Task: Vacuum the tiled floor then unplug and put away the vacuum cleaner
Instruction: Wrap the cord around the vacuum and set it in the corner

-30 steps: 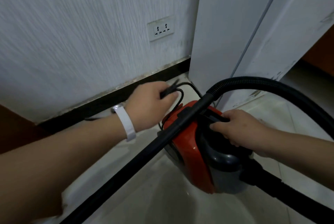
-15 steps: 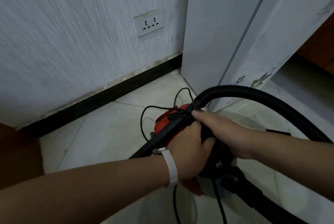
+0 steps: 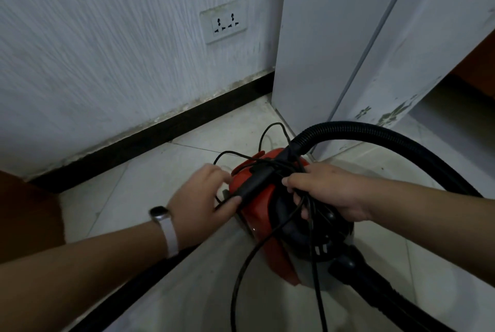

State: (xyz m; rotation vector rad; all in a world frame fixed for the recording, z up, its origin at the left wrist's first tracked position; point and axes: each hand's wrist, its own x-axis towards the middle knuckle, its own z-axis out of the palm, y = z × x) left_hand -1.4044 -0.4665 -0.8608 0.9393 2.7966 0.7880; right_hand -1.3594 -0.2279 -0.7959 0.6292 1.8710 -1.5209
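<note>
vacuum cleaner (image 3: 255, 215), red and black, sits on the tiled floor (image 3: 160, 171) near the wall corner. right hand (image 3: 329, 192) grips loops of black cord (image 3: 234, 294) over its handle. left hand (image 3: 203, 197) lies half-curled against the wand (image 3: 254, 184), grip unclear. hose (image 3: 375, 132) arcs behind, wall socket (image 3: 223, 23) beyond.

Single head view, close, angled down toward floor (image 3: 166, 291) and wall (image 3: 107, 63).

Both forearms reach in from the near edge. The left hand (image 3: 201, 197), a pale band (image 3: 171, 238) on its wrist, lies palm-down, fingers half-stretched; whether it pinches anything is unclear. The right hand (image 3: 329, 192) curls its fingers round the cord (image 3: 235, 297).
</note>
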